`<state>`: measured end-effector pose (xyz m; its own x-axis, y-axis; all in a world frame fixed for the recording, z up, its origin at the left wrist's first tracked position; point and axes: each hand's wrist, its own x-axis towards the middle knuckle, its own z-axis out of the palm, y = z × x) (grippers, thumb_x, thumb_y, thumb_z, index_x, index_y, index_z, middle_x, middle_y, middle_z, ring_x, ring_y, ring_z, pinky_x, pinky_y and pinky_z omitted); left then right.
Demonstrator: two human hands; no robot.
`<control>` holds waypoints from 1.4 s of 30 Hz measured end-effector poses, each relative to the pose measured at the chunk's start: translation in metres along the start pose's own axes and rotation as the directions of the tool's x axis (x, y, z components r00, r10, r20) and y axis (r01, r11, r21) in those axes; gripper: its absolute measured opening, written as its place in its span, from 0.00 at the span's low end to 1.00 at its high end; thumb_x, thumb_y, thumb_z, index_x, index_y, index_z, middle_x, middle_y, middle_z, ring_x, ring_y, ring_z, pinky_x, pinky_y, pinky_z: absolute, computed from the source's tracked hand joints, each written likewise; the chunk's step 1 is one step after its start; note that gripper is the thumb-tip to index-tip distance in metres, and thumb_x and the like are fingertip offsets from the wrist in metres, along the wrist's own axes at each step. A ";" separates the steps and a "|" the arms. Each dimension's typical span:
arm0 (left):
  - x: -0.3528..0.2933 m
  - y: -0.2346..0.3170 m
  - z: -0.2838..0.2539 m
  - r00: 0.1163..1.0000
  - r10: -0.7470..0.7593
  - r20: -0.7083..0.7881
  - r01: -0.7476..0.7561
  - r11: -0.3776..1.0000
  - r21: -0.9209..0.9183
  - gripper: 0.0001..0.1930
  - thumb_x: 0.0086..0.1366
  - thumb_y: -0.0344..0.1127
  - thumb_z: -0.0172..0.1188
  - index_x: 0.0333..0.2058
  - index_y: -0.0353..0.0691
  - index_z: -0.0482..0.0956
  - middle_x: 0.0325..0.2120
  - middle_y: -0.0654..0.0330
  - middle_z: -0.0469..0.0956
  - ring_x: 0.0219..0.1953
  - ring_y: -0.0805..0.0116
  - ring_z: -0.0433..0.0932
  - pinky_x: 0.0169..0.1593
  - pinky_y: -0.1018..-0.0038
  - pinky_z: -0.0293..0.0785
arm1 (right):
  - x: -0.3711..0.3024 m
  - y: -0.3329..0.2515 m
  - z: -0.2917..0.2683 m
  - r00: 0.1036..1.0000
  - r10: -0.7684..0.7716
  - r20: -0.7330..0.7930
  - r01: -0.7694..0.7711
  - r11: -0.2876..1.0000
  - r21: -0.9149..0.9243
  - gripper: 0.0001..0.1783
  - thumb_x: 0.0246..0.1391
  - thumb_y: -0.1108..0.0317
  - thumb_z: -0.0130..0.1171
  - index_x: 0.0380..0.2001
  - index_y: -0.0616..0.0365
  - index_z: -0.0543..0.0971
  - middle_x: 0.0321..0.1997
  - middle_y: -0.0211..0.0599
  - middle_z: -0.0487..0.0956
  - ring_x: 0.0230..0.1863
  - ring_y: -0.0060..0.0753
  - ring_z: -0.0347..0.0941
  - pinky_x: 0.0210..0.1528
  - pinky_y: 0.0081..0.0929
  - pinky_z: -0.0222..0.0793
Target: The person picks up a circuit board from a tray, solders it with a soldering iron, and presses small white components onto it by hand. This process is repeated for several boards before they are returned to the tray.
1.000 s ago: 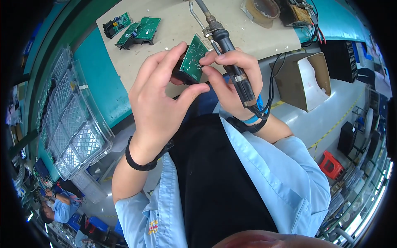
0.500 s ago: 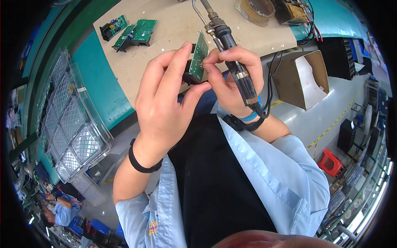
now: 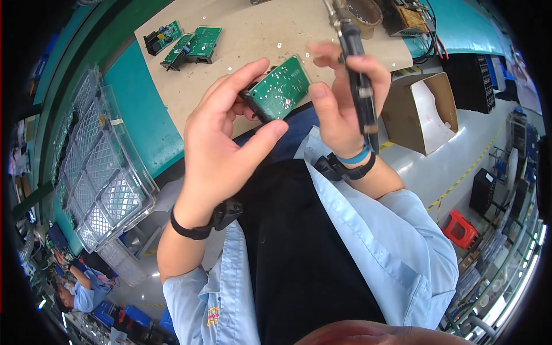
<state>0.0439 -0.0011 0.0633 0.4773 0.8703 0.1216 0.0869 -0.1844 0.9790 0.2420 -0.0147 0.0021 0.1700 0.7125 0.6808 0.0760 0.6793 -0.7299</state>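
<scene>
In my left hand [image 3: 221,135] is a green circuit board [image 3: 280,89] with a black part along its edge. Fingers and thumb grip its left end, and the face with solder points is turned up toward me. To the right, my right hand [image 3: 348,106] holds a black soldering iron [image 3: 361,86] lying across the palm, its metal end pointing up and away. The right thumb and fingertips are spread beside the board, apart from it; the index finger is smeared by motion. Farther off on the brown work surface [image 3: 253,37] lie more green circuit boards [image 3: 202,43] with black parts.
A round, worn tin [image 3: 365,14] and a metal-topped box with cables [image 3: 405,20] stand at the far right. An open cardboard box [image 3: 405,112] is at the right. Clear plastic trays [image 3: 106,190] stand at the left. Behind them, another person [image 3: 86,293] sits at work.
My left hand has turned the board from edge-on to face up. My right hand has drawn away from it to the right, carrying the soldering iron along.
</scene>
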 end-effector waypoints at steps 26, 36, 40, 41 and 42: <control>0.002 -0.007 -0.002 0.894 0.448 -0.003 -0.388 0.777 0.496 0.17 0.50 0.22 0.71 0.41 0.39 0.83 0.36 0.59 0.77 0.35 0.66 0.79 0.35 0.73 0.76 | -0.006 -0.011 0.009 0.956 0.238 0.172 -0.289 0.868 0.404 0.46 0.46 0.61 0.76 0.61 0.47 0.56 0.60 0.67 0.71 0.58 0.55 0.75 0.58 0.46 0.75; 0.006 -0.002 -0.002 0.753 0.645 0.131 -0.552 0.510 0.660 0.13 0.40 0.25 0.68 0.29 0.41 0.83 0.26 0.65 0.75 0.24 0.69 0.75 0.23 0.75 0.69 | -0.002 -0.018 0.013 0.947 0.286 0.145 -0.320 0.827 0.461 0.44 0.43 0.67 0.77 0.57 0.49 0.58 0.58 0.61 0.74 0.56 0.49 0.77 0.54 0.39 0.76; 0.007 0.000 -0.004 0.703 0.678 0.213 -0.593 0.395 0.701 0.11 0.41 0.27 0.67 0.28 0.41 0.83 0.25 0.65 0.75 0.23 0.69 0.74 0.22 0.75 0.68 | -0.008 -0.014 0.013 0.950 0.277 0.147 -0.313 0.824 0.472 0.44 0.41 0.70 0.78 0.55 0.50 0.59 0.58 0.58 0.76 0.56 0.47 0.77 0.52 0.35 0.77; 0.006 0.002 -0.004 0.704 0.678 0.212 -0.592 0.395 0.702 0.11 0.41 0.27 0.67 0.28 0.41 0.83 0.25 0.65 0.75 0.23 0.69 0.74 0.22 0.75 0.68 | -0.009 -0.014 0.013 0.949 0.274 0.155 -0.315 0.827 0.466 0.43 0.40 0.69 0.78 0.55 0.50 0.59 0.58 0.58 0.76 0.56 0.47 0.77 0.52 0.35 0.77; 0.005 0.003 -0.004 0.729 0.653 0.207 -0.581 0.430 0.691 0.12 0.40 0.26 0.68 0.28 0.40 0.83 0.25 0.65 0.75 0.24 0.68 0.75 0.23 0.74 0.68 | -0.010 -0.014 0.013 0.949 0.275 0.156 -0.316 0.826 0.466 0.43 0.40 0.69 0.78 0.55 0.50 0.59 0.58 0.58 0.76 0.56 0.47 0.77 0.52 0.35 0.77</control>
<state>0.0431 0.0050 0.0676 0.5853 0.4195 0.6939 0.3639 -0.9006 0.2375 0.2263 -0.0289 0.0068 0.0284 0.8900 0.4551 -0.4490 0.4181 -0.7897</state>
